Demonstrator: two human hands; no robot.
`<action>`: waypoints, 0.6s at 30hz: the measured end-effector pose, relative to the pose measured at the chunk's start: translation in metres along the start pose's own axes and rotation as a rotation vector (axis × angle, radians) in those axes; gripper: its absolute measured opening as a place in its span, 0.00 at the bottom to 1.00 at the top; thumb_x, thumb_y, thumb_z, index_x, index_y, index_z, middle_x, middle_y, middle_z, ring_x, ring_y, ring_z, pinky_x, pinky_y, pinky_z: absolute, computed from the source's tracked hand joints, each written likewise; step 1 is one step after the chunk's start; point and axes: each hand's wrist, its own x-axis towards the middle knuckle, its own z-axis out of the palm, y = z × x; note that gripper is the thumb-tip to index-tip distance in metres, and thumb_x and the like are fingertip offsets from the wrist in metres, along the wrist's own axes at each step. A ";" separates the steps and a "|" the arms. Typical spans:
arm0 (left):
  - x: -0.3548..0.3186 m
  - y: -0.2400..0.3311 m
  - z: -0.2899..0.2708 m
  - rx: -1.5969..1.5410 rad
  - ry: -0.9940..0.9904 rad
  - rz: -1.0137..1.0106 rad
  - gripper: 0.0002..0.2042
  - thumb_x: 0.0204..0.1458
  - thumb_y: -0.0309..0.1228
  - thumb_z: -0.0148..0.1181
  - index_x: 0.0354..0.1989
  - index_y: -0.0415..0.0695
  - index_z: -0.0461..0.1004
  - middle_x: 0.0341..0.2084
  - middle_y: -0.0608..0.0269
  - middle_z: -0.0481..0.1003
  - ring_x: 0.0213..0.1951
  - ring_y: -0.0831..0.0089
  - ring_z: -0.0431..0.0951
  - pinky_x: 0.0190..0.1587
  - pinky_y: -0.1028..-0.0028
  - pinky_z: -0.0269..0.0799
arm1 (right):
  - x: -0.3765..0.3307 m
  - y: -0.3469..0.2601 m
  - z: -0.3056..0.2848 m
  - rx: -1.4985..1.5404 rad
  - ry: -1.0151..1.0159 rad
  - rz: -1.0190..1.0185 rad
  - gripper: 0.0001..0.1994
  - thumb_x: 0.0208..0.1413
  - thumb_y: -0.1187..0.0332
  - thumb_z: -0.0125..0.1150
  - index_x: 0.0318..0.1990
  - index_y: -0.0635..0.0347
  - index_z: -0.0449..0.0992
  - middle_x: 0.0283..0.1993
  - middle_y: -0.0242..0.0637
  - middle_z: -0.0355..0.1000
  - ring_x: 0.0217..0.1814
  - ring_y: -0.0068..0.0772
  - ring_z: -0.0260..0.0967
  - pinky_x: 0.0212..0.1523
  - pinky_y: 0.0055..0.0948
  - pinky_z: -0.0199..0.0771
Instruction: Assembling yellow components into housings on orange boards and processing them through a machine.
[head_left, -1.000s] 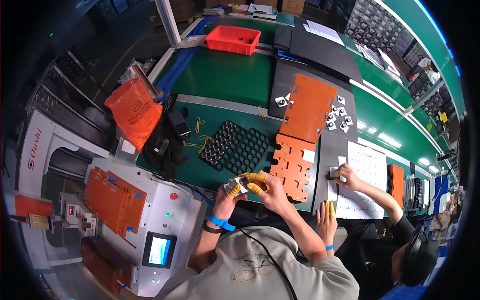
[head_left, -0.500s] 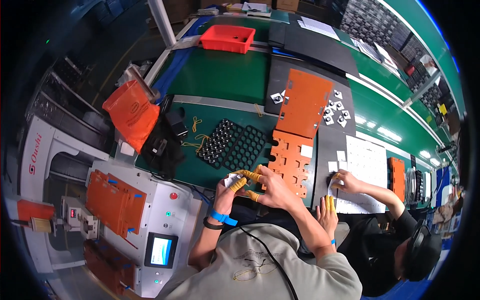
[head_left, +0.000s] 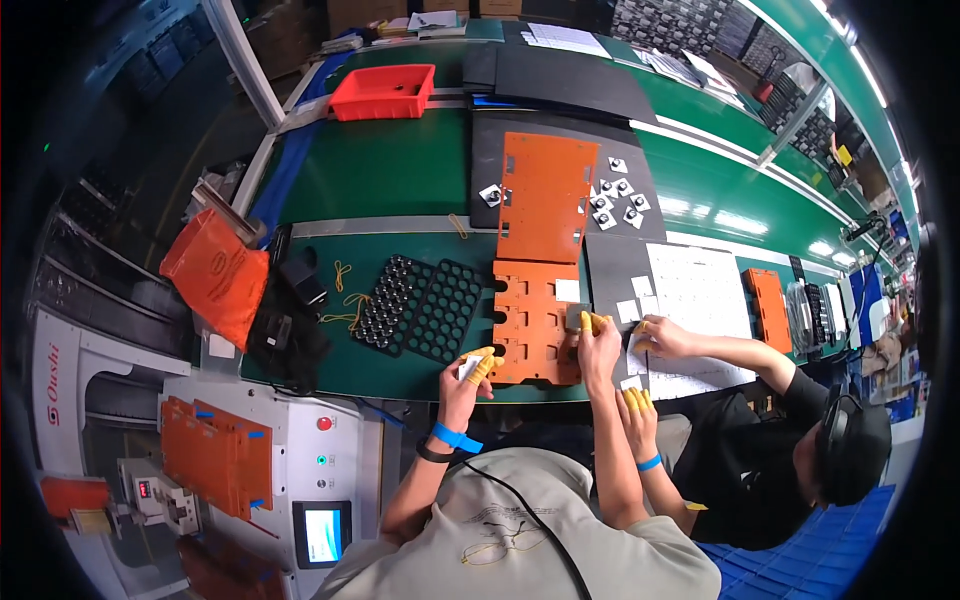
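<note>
My left hand [head_left: 464, 390], its fingertips in yellow finger covers, pinches a small white square piece [head_left: 467, 368] just left of the orange fixture's near end. My right hand [head_left: 600, 352], also in yellow finger covers, is at the right edge of the orange fixture [head_left: 512, 345]. Its fingertips are closed at a small grey square piece [head_left: 575, 314], over that edge. A white square [head_left: 567, 290] lies on the fixture just beyond. The fixture's lid [head_left: 548, 195] is folded back, away from me. Finer detail of the grey piece cannot be made out.
Left of the fixture lie a black tray of small round parts [head_left: 385, 300] and a black tray with holes [head_left: 445, 310]. White squares with black parts [head_left: 620, 187] lie at the back right. At right, a co-worker's hand [head_left: 665, 338] reaches over white sheets [head_left: 705, 300]. A machine [head_left: 340, 440] stands left.
My hands have parted: the right has moved right to the fixture's edge with the grey piece, while the left keeps the white square. The view has shifted, too.
</note>
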 end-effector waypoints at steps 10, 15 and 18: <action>-0.006 -0.011 -0.026 -0.026 0.080 -0.041 0.13 0.64 0.34 0.53 0.50 0.39 0.75 0.35 0.63 0.80 0.21 0.82 0.72 0.23 0.81 0.71 | 0.044 0.012 -0.004 0.054 -0.632 0.223 0.19 0.54 0.57 0.67 0.35 0.71 0.82 0.20 0.38 0.72 0.25 0.22 0.66 0.29 0.34 0.70; -0.014 -0.010 -0.036 -0.177 0.029 -0.092 0.16 0.66 0.36 0.49 0.56 0.42 0.71 0.30 0.69 0.74 0.23 0.83 0.66 0.25 0.80 0.65 | 0.080 -0.016 -0.009 -0.542 -0.635 0.060 0.16 0.44 0.60 0.70 0.33 0.66 0.82 0.35 0.52 0.80 0.42 0.50 0.80 0.43 0.42 0.79; -0.015 -0.005 -0.053 -0.461 -0.134 -0.183 0.21 0.65 0.41 0.48 0.63 0.47 0.66 0.36 0.72 0.69 0.27 0.80 0.63 0.32 0.76 0.63 | 0.067 -0.065 0.004 -0.672 -0.508 -0.121 0.11 0.43 0.64 0.68 0.30 0.62 0.82 0.35 0.51 0.80 0.43 0.51 0.79 0.41 0.44 0.80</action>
